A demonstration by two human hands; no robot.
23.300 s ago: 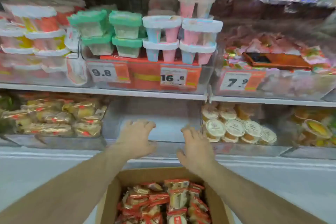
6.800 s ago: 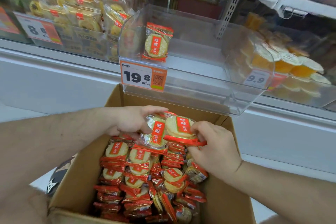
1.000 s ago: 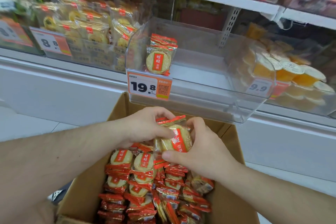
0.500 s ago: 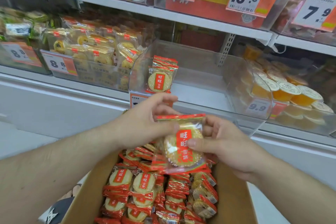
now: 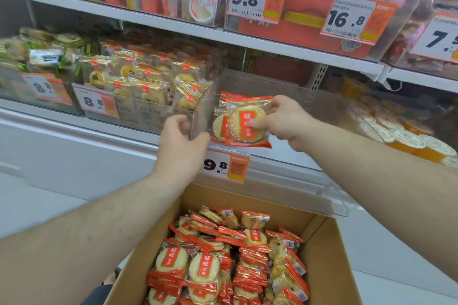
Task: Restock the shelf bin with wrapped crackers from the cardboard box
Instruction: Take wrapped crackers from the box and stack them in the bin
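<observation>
Right hand (image 5: 280, 120) pinches a wrapped cracker pack (image 5: 245, 124) inside the clear shelf bin (image 5: 309, 106), against packs standing at its nine-o'clock wall. Left hand (image 5: 179, 140) grips the bin's front corner. Cardboard box (image 5: 324, 255) of packs at six o'clock.

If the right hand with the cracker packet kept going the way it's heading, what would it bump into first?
Most likely the packets already standing at the left front corner of the clear bin. The right hand holds its cracker packet pointed leftward at them. Depth is hard to judge; they may already touch.
</observation>
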